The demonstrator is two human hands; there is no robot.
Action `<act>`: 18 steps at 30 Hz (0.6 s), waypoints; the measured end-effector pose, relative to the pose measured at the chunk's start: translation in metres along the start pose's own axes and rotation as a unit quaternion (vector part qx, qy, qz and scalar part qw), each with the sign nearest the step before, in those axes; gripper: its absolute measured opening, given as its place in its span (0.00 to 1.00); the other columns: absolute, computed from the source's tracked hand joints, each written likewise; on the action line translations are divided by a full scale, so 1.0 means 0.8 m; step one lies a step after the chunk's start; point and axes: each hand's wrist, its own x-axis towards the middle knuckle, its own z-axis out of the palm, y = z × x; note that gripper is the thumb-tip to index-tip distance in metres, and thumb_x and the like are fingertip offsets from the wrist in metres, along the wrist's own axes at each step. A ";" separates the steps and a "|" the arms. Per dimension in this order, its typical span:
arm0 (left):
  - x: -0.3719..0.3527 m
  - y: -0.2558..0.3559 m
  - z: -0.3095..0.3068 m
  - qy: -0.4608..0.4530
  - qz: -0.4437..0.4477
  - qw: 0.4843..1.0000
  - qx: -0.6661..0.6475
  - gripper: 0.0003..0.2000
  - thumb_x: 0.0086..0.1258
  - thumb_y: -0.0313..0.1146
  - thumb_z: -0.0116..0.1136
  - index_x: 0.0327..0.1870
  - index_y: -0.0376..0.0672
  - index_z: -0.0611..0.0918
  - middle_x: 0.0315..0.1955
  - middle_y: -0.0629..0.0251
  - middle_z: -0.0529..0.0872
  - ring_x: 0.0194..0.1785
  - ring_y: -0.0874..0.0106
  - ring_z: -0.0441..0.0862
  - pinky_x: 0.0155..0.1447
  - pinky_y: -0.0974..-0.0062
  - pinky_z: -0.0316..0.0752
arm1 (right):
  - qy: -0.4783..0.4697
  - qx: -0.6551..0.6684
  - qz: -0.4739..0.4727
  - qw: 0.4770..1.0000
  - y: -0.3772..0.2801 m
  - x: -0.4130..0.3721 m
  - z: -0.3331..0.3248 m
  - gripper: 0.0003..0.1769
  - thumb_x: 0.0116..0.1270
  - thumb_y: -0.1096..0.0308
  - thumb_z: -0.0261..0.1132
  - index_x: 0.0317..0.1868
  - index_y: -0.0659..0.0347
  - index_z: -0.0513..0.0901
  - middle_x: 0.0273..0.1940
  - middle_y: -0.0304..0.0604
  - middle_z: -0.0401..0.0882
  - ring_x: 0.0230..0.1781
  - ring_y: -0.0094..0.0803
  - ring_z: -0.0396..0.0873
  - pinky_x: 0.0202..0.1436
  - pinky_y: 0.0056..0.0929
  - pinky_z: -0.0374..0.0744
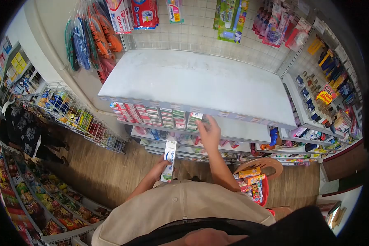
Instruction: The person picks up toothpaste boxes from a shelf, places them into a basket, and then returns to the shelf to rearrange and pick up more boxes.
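My left hand [156, 169] is wrapped round a white and blue Sensodyne toothpaste box [170, 153], held upright in front of my shirt. My right hand [209, 133] reaches to the shelf below the white top board. Its thumb and fingers close on the end of a small toothpaste box [197, 115] at the right end of a row. Left of it stand several stacks of red, white and green toothpaste boxes [153, 116], ends facing out. The fingers partly cover the box in my right hand.
The white top shelf [192, 76] has a price-strip edge. A red basket [265, 190] of packages stands on a brown stool [276, 167] at my right. Snack racks [49, 192] and a person [22, 129] are at the left. Hanging packs [144, 14] line the back grid.
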 end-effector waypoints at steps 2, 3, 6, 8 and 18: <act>-0.007 0.008 0.005 0.004 -0.008 1.000 -0.003 0.26 0.56 0.27 0.52 0.59 0.43 0.65 0.40 0.60 0.74 0.34 0.60 0.83 0.38 0.63 0.80 | 0.000 -0.008 -0.006 1.000 -0.002 0.004 0.002 0.21 0.63 0.76 0.66 0.55 0.72 0.74 0.44 0.45 0.79 0.35 0.24 0.82 0.33 0.18 0.77; -0.010 0.012 0.009 0.007 -0.016 1.000 -0.005 0.26 0.56 0.27 0.52 0.59 0.43 0.65 0.39 0.60 0.74 0.34 0.60 0.83 0.38 0.63 0.80 | -0.007 0.002 -0.001 1.000 0.000 0.006 0.002 0.19 0.64 0.75 0.65 0.55 0.73 0.74 0.42 0.46 0.80 0.35 0.25 0.83 0.33 0.18 0.78; -0.006 0.007 0.002 0.007 -0.012 1.000 -0.009 0.26 0.56 0.28 0.53 0.59 0.43 0.65 0.38 0.59 0.74 0.33 0.60 0.83 0.37 0.63 0.80 | -0.005 0.026 0.003 1.000 0.010 0.012 0.008 0.15 0.66 0.75 0.62 0.52 0.73 0.75 0.37 0.47 0.82 0.35 0.26 0.83 0.32 0.20 0.79; -0.002 0.003 -0.004 0.007 -0.009 1.000 -0.004 0.26 0.57 0.28 0.52 0.59 0.44 0.65 0.38 0.59 0.75 0.32 0.60 0.83 0.37 0.64 0.80 | 0.004 0.038 0.003 0.999 0.012 0.015 0.009 0.13 0.67 0.75 0.61 0.50 0.73 0.75 0.35 0.47 0.83 0.35 0.27 0.84 0.32 0.21 0.79; -0.005 0.010 0.010 0.028 -0.024 0.999 0.007 0.26 0.58 0.28 0.52 0.61 0.40 0.64 0.40 0.59 0.76 0.33 0.60 0.84 0.36 0.64 0.80 | 0.010 -0.024 0.022 0.999 -0.003 0.020 0.015 0.17 0.59 0.68 0.71 0.43 0.70 0.78 0.36 0.47 0.82 0.31 0.27 0.83 0.32 0.24 0.80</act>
